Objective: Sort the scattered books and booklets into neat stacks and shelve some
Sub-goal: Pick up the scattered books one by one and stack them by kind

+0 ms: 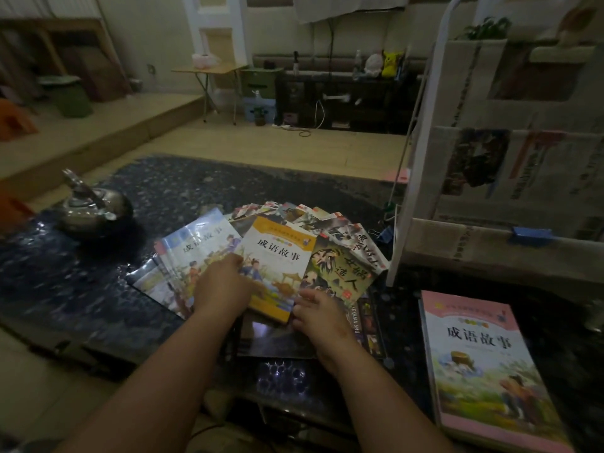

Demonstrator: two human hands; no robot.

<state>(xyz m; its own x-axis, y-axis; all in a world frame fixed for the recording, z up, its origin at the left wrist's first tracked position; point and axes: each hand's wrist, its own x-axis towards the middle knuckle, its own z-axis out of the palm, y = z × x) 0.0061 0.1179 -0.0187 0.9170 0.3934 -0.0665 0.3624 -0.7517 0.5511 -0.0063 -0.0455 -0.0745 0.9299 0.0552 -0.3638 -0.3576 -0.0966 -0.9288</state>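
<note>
On the dark table (196, 184) the books lie fanned out in a loose heap, with an orange book (277, 266) on top in the middle. The left hand (222, 286) rests palm down across the seam between this orange book and a blue book (199, 246) just to its left. Its fingers (236, 261) reach forward, fairly straight, and lie on the orange cover near its left edge; they are not seen to clasp anything. The right hand (318, 313) sits at the orange book's lower right corner, its fingers (305, 297) loosely curled, their tips at the edge where the orange book meets a dark booklet (340, 269). Whether they pinch the corner or only touch it cannot be told. So the orange book lies between the two hands, each touching one side of it. Under the wrists a big dark book (274, 341) lies flat, partly covered by the others. Behind the orange book more booklets (294, 210) spread in a fan. Well apart, at the table's right end, a pink book (483, 361) tops a small neat stack. A metal kettle (91, 207) stands at the table's left. A white rack (421, 125) lined with newspaper stands at the right, with a blue clip (387, 235) just beside its foot.
</note>
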